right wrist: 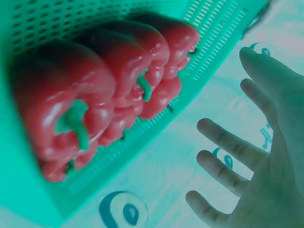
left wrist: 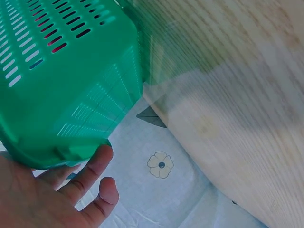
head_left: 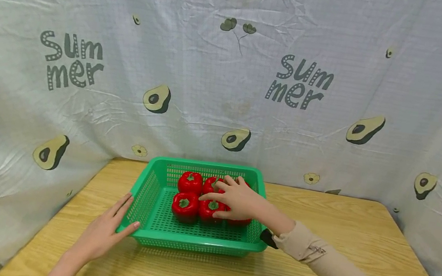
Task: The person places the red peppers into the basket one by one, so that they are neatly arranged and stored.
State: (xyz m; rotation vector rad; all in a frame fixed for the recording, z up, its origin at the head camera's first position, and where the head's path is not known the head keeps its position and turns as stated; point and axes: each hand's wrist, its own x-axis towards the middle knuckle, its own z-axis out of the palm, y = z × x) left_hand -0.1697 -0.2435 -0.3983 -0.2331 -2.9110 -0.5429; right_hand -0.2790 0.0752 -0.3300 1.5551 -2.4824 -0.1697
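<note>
A green perforated plastic basket [head_left: 196, 239] holds several red bell peppers [head_left: 184, 215] with green stems, grouped in two rows toward its right side. My left hand [head_left: 99, 232] rests at the basket's left rim near the front corner, fingers extended; in the left wrist view its fingers [left wrist: 90, 173] touch the rim. Over the right-hand peppers hovers my right hand [head_left: 239, 200], fingers spread and holding nothing. It partly hides the peppers beneath it. The right wrist view shows this hand [right wrist: 266, 166] apart from the glossy peppers [right wrist: 42, 99].
The basket stands on a wood-grain table [head_left: 322, 212], close to its back edge. A pale cloth [head_left: 197, 66] printed with avocados and lettering hangs behind and at both sides. A beige sleeve [head_left: 338, 272] covers the right forearm.
</note>
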